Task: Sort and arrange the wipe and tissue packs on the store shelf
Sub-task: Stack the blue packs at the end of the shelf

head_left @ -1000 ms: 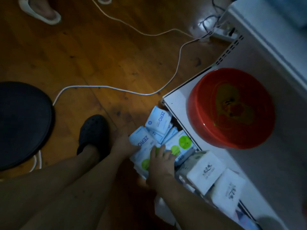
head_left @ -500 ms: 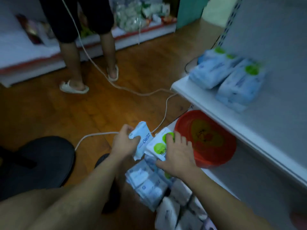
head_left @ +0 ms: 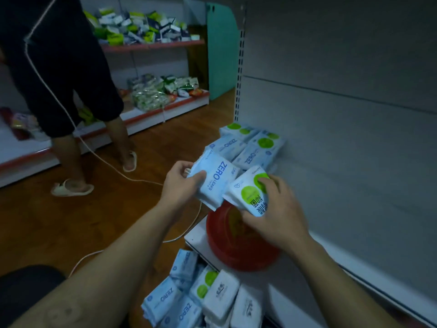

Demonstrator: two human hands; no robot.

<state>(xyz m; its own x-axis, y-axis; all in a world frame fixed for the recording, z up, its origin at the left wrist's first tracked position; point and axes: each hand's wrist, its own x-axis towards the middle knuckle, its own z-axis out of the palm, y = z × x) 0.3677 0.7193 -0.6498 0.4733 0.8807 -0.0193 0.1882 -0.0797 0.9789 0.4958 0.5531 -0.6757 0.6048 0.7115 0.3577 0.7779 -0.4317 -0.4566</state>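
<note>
- Red basin (head_left: 238, 254) sits on the lower shelf board (head_left: 195, 236). Its inside is mostly hidden behind our r. hand & pack, so we can't tell what's in it.
- Just above the basin, our l. hand (head_left: 181, 183) grips a blue ZERO pack (head_left: 214, 184) by its left edge, thumb on the front, fingers curled behind.
- Our r. hand (head_left: 277, 216) grips a green-dot pack (head_left: 248, 194), fingertips over its top end. The 2 packs touch.
- Up & behind the basin, the upper shelf board (head_left: 354, 209) carries the shelved packs (head_left: 250, 145), lying flat & overlapping.
- In front of the basin is a heap of packs (head_left: 182, 297), blue & green-dot, w/ white tissue packs (head_left: 222, 297). We can't tell if it's on floor or board.
- Vs 0.5 s ago: our hands were lower, left of the basin over the heap. Now they're above it, nearer the shelved packs, w/ the same 2 packs in hand.
</note>
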